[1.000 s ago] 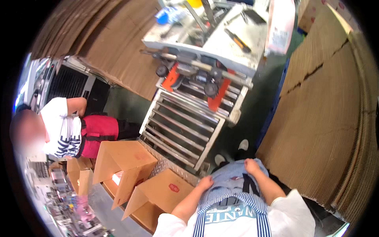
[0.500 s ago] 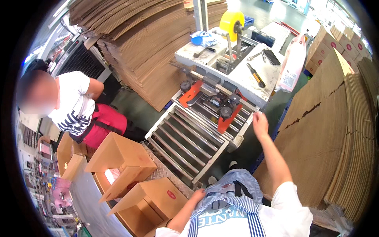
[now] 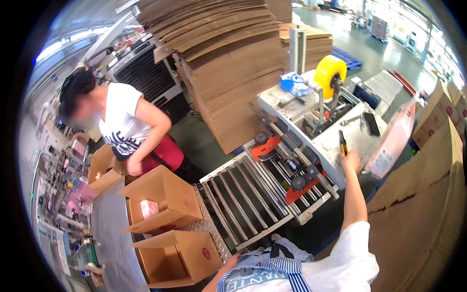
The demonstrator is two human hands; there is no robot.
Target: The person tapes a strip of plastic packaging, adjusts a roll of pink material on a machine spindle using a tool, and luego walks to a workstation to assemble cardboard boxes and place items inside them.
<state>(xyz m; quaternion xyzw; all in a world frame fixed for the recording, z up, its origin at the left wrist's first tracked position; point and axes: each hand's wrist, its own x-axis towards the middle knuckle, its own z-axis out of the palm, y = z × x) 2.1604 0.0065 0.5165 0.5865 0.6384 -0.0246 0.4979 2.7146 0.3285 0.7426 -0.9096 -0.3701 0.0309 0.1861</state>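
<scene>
At the near edge of the white machine table (image 3: 328, 138), my right hand (image 3: 350, 161) is closed around the lower end of a yellow-and-black utility knife (image 3: 343, 142). The knife points away from me over the tabletop. My left hand (image 3: 234, 261) is low beside my apron, close to the near end of the roller conveyor (image 3: 245, 194). Its fingers are mostly hidden, and whether it holds anything is unclear. To the left of it stands an open cardboard box (image 3: 199, 255).
A second open box (image 3: 170, 192) holds a pink-and-white pack. A co-worker (image 3: 129, 119) stands at left. A tape machine with a yellow roll (image 3: 323, 73), a phone (image 3: 371, 124) and a pink bag (image 3: 391, 141) are ahead. Flat cardboard stacks (image 3: 233, 82) rise behind and at right.
My right hand has moved forward from the conveyor's corner to the tabletop and taken hold of the utility knife. The view has shifted, and the co-worker's arm now reaches toward the boxes.
</scene>
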